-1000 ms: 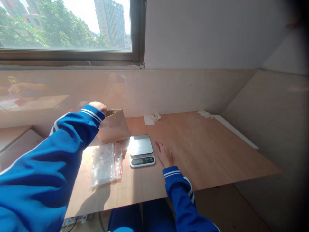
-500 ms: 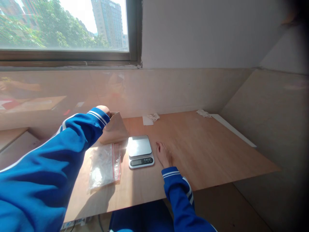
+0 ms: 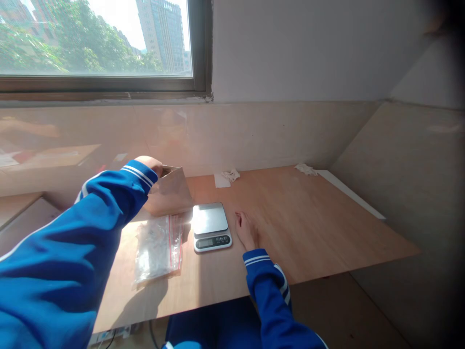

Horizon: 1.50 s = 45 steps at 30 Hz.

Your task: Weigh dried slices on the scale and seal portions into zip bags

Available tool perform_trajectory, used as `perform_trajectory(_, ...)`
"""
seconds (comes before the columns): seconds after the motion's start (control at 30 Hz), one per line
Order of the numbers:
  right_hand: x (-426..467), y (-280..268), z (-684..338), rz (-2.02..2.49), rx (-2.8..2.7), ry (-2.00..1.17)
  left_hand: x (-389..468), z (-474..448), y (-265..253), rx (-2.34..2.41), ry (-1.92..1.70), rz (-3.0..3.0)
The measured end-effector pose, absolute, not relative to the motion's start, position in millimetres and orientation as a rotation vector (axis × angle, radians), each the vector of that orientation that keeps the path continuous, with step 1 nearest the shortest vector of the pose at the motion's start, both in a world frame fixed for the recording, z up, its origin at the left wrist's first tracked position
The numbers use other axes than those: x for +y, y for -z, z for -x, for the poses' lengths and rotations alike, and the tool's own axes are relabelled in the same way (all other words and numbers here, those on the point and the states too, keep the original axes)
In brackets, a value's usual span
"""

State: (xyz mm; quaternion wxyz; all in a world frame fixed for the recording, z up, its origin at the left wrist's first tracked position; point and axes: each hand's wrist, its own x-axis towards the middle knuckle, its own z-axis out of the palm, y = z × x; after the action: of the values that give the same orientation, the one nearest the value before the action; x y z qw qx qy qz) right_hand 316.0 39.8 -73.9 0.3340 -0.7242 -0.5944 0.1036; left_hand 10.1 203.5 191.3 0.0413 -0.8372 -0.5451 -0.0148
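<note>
My left hand (image 3: 149, 164) reaches into the open top of a brown paper bag or box (image 3: 169, 191) at the back left of the table. Its fingers are hidden inside, so I cannot see what they hold. On the table lies my right hand (image 3: 245, 230), fingers loosely curled in, with nothing visible in them. Just left of it sits a kitchen scale (image 3: 210, 220) with a bare metal plate and a dark display strip. Between the scale and my left sleeve, clear zip bags (image 3: 156, 249) with red seal lines lie flat.
The wooden table (image 3: 308, 218) meets a tiled wall at the back. Along that edge lie a white card (image 3: 222, 181), crumpled tissue (image 3: 231, 175) and another crumpled tissue (image 3: 306, 169). A white strip (image 3: 350, 194) runs along the right edge. Cables hang below the front left edge.
My left hand has shifted slightly left and up at the mouth of the brown bag or box, showing more of its opening. My right hand and the scale have stayed put.
</note>
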Motion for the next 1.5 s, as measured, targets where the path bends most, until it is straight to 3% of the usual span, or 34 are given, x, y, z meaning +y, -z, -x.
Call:
perform_trajectory(0.13, 38, 72, -316, 1.892, -1.529, -0.298, 198, -10, -213, -1.778, -0.325, 2.527)
perform_trajectory(0.23, 38, 72, -317, 1.900, -1.516, -0.321, 191, -5, -226, -1.763, -0.367, 2.503)
perform_trajectory(0.57, 39, 75, -317, 1.908, -1.486, -0.312, 197, 11, -241, -1.815, -0.103, 2.509)
perform_trajectory(0.73, 41, 79, -316, 1.922, -1.456, -0.317, 164, 6, -239, -1.805, 0.321, 2.422)
perform_trajectory(0.87, 39, 77, -316, 1.918, -1.458, -0.319, 124, -25, -208, -1.688, 0.688, 2.760)
perform_trajectory(1.13, 40, 78, -319, 1.881, -1.411, -0.335, 80, -93, -98, -1.698, 0.444, 3.143)
perform_trajectory(1.5, 40, 76, -318, 1.892, -1.412, -0.322, 86, -100, -67, -1.742, 0.402, 3.069)
